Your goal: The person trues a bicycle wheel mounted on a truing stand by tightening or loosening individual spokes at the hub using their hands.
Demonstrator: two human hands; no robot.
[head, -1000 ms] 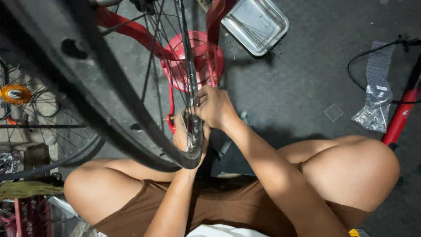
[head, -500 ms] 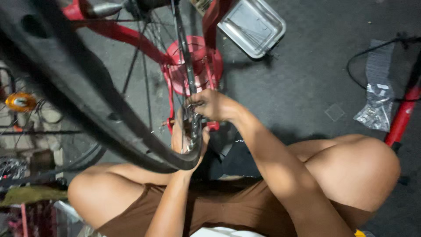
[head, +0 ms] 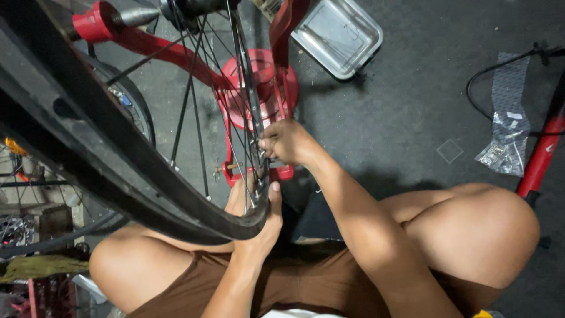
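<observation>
Head view, from the left: a bicycle wheel (head: pixel 118 153) with black rim and thin silver spokes stands on edge in a red truing stand (head: pixel 259 88), its rim sweeping from upper left down toward the lap. The left hand (head: pixel 262 218) is clamped on the rim's lowest part. The right hand (head: pixel 285 143) pinches closed around a spoke beside the rim. A metal tray (head: pixel 338 35) lies beyond.

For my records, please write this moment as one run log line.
left hand: grips bicycle wheel rim | right hand: pinches at spokes | red stand behind | metal tray on floor
</observation>
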